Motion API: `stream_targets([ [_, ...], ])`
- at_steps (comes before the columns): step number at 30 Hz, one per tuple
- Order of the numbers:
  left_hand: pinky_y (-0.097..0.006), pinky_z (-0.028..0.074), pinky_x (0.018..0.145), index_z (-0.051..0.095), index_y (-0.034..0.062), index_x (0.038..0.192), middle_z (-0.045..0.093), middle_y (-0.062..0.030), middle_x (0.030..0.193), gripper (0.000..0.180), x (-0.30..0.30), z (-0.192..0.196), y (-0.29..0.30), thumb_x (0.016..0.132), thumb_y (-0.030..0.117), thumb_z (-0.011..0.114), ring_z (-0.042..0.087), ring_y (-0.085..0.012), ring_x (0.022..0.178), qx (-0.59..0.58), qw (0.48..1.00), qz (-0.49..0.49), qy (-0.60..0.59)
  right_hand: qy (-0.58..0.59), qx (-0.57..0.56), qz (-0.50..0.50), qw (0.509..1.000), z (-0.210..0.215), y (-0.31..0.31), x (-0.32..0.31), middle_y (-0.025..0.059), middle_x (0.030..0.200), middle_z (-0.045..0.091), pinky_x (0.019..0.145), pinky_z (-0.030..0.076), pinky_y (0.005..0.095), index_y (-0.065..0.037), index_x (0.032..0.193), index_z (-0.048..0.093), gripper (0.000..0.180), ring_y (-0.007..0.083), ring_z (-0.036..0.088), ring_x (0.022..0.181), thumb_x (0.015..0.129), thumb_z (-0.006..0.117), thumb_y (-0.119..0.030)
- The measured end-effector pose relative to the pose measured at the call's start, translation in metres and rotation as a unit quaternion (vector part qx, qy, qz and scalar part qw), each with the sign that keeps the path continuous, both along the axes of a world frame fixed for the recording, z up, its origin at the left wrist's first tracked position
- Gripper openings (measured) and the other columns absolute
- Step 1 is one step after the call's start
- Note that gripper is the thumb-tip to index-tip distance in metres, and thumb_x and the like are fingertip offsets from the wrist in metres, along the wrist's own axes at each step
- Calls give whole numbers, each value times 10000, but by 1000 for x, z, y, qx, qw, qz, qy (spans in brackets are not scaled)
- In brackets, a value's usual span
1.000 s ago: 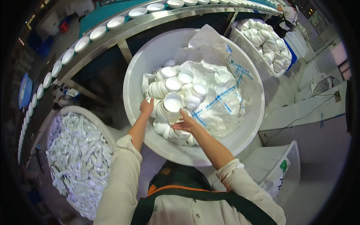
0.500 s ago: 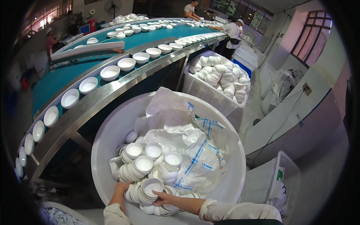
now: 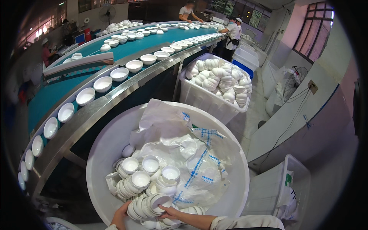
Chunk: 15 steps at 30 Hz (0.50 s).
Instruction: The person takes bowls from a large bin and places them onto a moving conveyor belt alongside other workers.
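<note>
Bowls (image 3: 148, 207) sit clamped between left grip (image 3: 122, 213) and right grip (image 3: 171, 214), inside tub rim (image 3: 240, 157), open above.

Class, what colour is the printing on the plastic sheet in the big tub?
Blue, on the whitish plastic sheet; the head view shows it best.

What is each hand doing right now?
Left hand: holding a stack of white bowls, at its left end.
Right hand: holding the same stack's right end.

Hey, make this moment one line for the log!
Left hand: holding bowl stack | Right hand: holding same stack | Tub: more bowls, plastic sheet | Conveyor: row of bowls
</note>
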<state>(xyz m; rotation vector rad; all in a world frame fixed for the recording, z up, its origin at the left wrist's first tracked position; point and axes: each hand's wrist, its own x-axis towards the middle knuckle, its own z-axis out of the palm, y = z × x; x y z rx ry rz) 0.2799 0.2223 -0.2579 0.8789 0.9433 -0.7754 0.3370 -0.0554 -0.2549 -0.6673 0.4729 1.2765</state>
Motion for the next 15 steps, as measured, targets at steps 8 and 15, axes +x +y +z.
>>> stream_targets([
  [8, -395, 421, 971, 471, 29, 1265, 561, -117, 1212, 502, 9, 117, -102, 928, 395, 397, 539, -261, 1111, 103, 957, 226, -148, -292, -55, 92, 950, 120, -43, 61, 86, 1257, 534, 863, 485, 345, -46, 1328, 410, 553, 210, 536, 1113, 863, 637, -238],
  [15, -395, 336, 1064, 350, -9, 1359, 460, -144, 1349, 592, 20, 149, -237, 949, 417, 381, 435, -288, 1244, 42, 941, 321, -96, -426, -81, 115, 894, 122, -202, 51, 100, 1327, 483, 1001, 369, 338, -28, 1359, 381, 595, 202, 461, 1197, 878, 613, -290],
])
